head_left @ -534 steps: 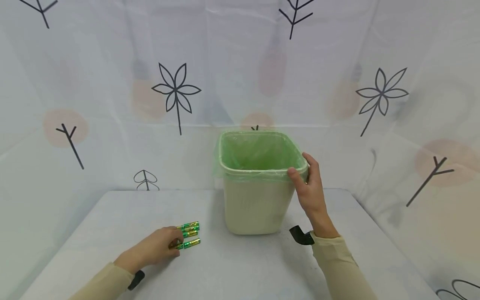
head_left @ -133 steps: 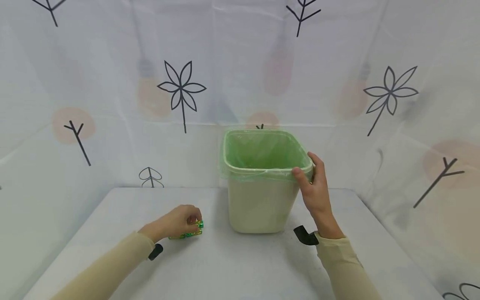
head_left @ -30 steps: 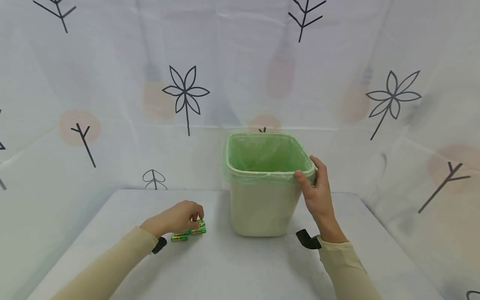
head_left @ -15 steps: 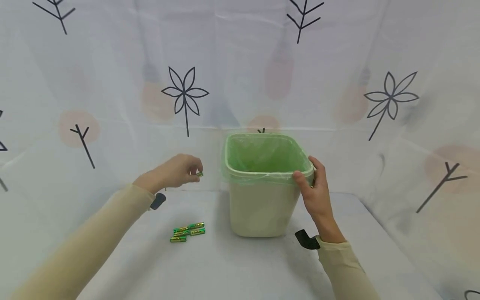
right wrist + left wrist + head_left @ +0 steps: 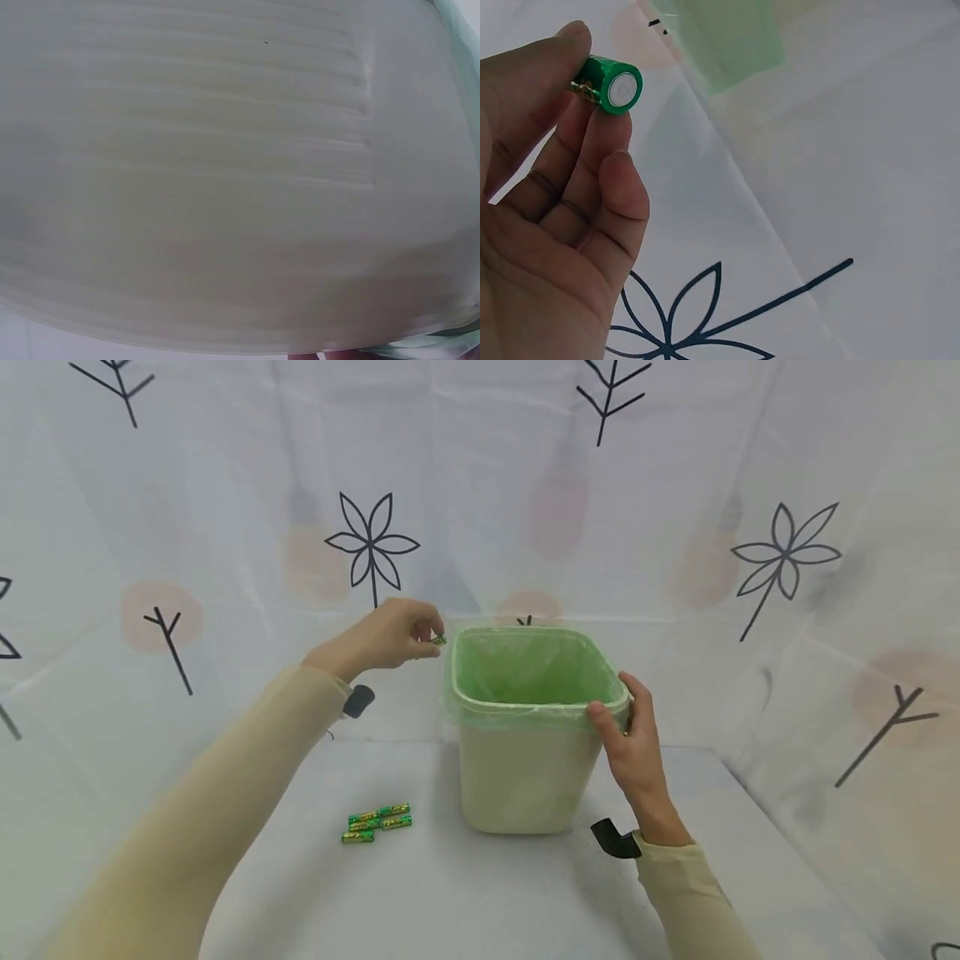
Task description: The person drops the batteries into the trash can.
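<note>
My left hand is raised just left of the bin's rim, pinching a green and gold battery between thumb and fingers; its flat silver end faces the left wrist camera. My right hand grips the right front corner of the pale trash bin, thumb on the front of the rim and fingers round the side. A thin green bag lines the bin and folds over its rim. Several more batteries lie side by side on the table, left of the bin. The bin's ribbed wall fills the right wrist view.
The white table ends at a white cloth backdrop printed with dark flowers and twigs, close behind the bin. Similar cloth hangs at both sides. A black wrist strap piece sits by the right sleeve.
The left hand has picked a battery off the group on the table, lifted it and carried it up and right towards the bin's rim. The right hand keeps its grip on the bin.
</note>
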Available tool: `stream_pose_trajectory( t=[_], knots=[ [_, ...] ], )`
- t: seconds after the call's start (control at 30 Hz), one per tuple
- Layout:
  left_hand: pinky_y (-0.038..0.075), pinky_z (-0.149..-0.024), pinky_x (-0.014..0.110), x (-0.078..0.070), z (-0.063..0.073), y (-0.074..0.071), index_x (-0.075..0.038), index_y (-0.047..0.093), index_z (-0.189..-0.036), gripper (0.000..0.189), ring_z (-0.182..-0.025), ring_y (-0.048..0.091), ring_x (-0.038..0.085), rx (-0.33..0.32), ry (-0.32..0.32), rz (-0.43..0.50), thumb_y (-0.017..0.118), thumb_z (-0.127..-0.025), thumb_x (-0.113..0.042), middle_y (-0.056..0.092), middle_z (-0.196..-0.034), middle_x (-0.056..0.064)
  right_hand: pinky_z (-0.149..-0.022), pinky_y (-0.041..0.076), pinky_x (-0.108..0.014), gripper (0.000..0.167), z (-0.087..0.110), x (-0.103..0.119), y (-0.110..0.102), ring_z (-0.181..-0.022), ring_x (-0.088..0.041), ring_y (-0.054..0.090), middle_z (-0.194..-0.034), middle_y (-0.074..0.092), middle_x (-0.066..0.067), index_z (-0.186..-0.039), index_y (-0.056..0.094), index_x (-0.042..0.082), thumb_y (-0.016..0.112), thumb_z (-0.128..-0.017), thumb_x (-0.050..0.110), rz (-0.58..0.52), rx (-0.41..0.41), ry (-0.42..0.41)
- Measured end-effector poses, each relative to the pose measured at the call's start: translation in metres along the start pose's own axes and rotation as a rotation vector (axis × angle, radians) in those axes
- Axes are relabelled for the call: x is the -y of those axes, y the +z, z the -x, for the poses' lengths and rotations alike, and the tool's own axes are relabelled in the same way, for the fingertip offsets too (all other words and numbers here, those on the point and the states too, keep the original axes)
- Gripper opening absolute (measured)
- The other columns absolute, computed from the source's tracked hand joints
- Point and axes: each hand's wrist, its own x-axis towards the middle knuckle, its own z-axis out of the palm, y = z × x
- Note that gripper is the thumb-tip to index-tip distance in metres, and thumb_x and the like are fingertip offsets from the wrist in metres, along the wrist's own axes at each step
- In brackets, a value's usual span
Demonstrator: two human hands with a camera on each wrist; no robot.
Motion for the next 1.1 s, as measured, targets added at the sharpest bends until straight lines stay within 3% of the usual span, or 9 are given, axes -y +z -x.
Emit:
stream_pose_trajectory(
  t=[0.27, 0.53, 0.83, 1.1],
  knots=[
    [0.047, -0.074, 0.033, -0.019, -0.027, 0.009, -0.007, 0.067, -0.099, 0.016, -0.077, 0.057, 0.019, 0.021, 0.053, -0.021, 0.073, -0.084, -0.012, 0.064, -0.081, 0.004, -0.090, 0.038, -0.027, 0.062, 0.000, 0.000, 0.002, -0.110, -0.018, 0.047, -0.133, 0.047, -0.017, -0.148, 0.027, 0.021, 0.060, -0.094, 0.020, 0.016, 0.015, 0.003],
    [0.047, -0.074, 0.030, -0.031, -0.047, 0.034, -0.010, 0.068, -0.104, 0.018, -0.078, 0.057, 0.017, 0.045, 0.042, 0.033, 0.071, -0.087, -0.014, 0.063, -0.083, 0.003, -0.089, 0.038, -0.026, 0.062, 0.000, 0.001, 0.000, -0.109, -0.017, 0.048, -0.132, 0.048, -0.017, -0.147, 0.029, 0.024, 0.060, -0.094, 0.020, 0.032, 0.006, -0.004],
    [0.048, -0.074, 0.029, -0.032, -0.061, 0.062, -0.010, 0.067, -0.104, 0.016, -0.080, 0.058, 0.016, 0.081, 0.025, 0.117, 0.069, -0.088, -0.014, 0.063, -0.085, 0.003, -0.088, 0.038, -0.025, 0.063, 0.001, -0.001, 0.000, -0.109, -0.018, 0.048, -0.133, 0.047, -0.017, -0.148, 0.028, 0.022, 0.060, -0.094, 0.020, 0.031, 0.008, 0.012],
    [0.049, -0.075, 0.030, -0.032, -0.064, 0.077, -0.007, 0.069, -0.106, 0.017, -0.081, 0.058, 0.016, 0.110, 0.040, 0.106, 0.068, -0.089, -0.010, 0.063, -0.087, 0.004, -0.088, 0.039, -0.024, 0.063, -0.001, -0.001, -0.001, -0.109, -0.018, 0.049, -0.132, 0.048, -0.017, -0.147, 0.028, 0.021, 0.061, -0.094, 0.019, 0.027, 0.005, 0.005]
  ],
)
